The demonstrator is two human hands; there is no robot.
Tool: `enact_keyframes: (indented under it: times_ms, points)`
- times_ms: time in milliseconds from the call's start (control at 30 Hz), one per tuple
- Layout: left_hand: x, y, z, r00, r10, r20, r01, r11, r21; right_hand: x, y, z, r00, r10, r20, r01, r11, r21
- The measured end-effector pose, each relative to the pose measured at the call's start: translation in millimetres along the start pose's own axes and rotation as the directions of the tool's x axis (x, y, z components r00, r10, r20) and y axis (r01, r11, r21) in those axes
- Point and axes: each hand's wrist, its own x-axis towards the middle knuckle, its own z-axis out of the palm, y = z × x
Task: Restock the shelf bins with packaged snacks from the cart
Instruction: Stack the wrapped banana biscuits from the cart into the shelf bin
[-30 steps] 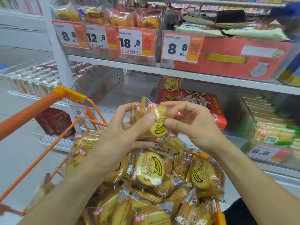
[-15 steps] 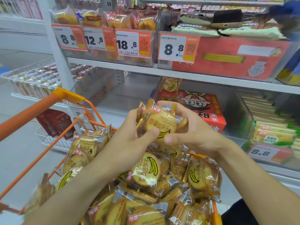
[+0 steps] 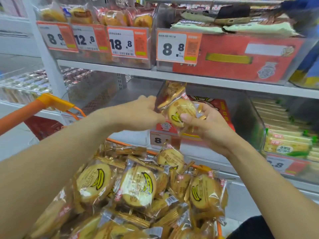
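Both hands, left hand (image 3: 141,112) and right hand (image 3: 203,123), grasp a bunch of banana snack packs (image 3: 179,111) above the cart (image 3: 55,102) (heaped with more), mid-carry toward the far red-box bin (image 3: 222,109); next, I judge, releasing them inside.

Snack packets (image 3: 138,187) are noted as clear with yellow banana prints. The cart (image 3: 51,102) frame is orange. Price tags (image 3: 178,46) are white and orange. The box (image 3: 238,56) is red.

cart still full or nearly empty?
Full. Banana biscuit packs are heaped up to the orange cart rim, overlapping, covering the whole basket in view.
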Motion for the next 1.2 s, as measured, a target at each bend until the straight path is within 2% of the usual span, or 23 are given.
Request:
enact_keyframes:
  times_ms: [67, 167, 233, 333, 433, 500, 633, 767, 900, 967, 1100, 1200]
  points:
    - [33, -6, 8, 0.993, -0.074, -0.087, 0.081, 0.993, 0.085, 18, 4, -10, 0.988, -0.032, -0.154, 0.015, 0.994, -0.112]
    - [77, -13, 25, 0.985, -0.147, -0.096, 0.158, 0.979, 0.128, 54, 16, -19, 0.938, -0.095, -0.333, -0.002, 0.96, -0.28]
    - [97, -17, 37, 0.983, -0.141, -0.114, 0.155, 0.98, 0.127, 81, 24, -24, 0.904, -0.112, -0.412, -0.051, 0.93, -0.364]
    - [108, -25, 58, 0.983, -0.127, -0.131, 0.146, 0.978, 0.151, 117, 32, -24, 0.919, -0.15, -0.365, -0.029, 0.897, -0.441]
    - [113, -31, 73, 0.989, -0.085, -0.12, 0.126, 0.915, 0.384, 150, 38, -20, 0.924, -0.161, -0.347, -0.026, 0.878, -0.478]
    - [115, -28, 74, 0.991, -0.09, -0.099, 0.126, 0.875, 0.468, 168, 44, -16, 0.911, -0.18, -0.372, -0.069, 0.821, -0.567]
    - [128, -37, 74, 0.989, -0.13, -0.067, 0.146, 0.89, 0.432, 191, 56, -3, 0.89, -0.248, -0.384, -0.15, 0.636, -0.757]
    - [128, -36, 73, 0.985, -0.155, -0.071, 0.17, 0.922, 0.347, 200, 57, 9, 0.866, -0.226, -0.445, -0.24, 0.593, -0.769]
    - [126, -34, 72, 0.987, -0.146, -0.068, 0.161, 0.913, 0.375, 200, 58, 15, 0.869, -0.214, -0.447, -0.28, 0.532, -0.799]
    - [125, -35, 72, 0.987, -0.15, -0.054, 0.159, 0.908, 0.387, 197, 52, 14, 0.892, -0.165, -0.421, -0.272, 0.549, -0.791]
    - [123, -32, 74, 0.987, -0.145, -0.065, 0.159, 0.902, 0.402, 176, 28, 6, 0.958, -0.026, -0.286, -0.196, 0.669, -0.717]
    - [124, -31, 74, 0.983, -0.177, -0.049, 0.183, 0.912, 0.367, 146, 10, 5, 0.972, 0.037, -0.233, -0.194, 0.686, -0.701]
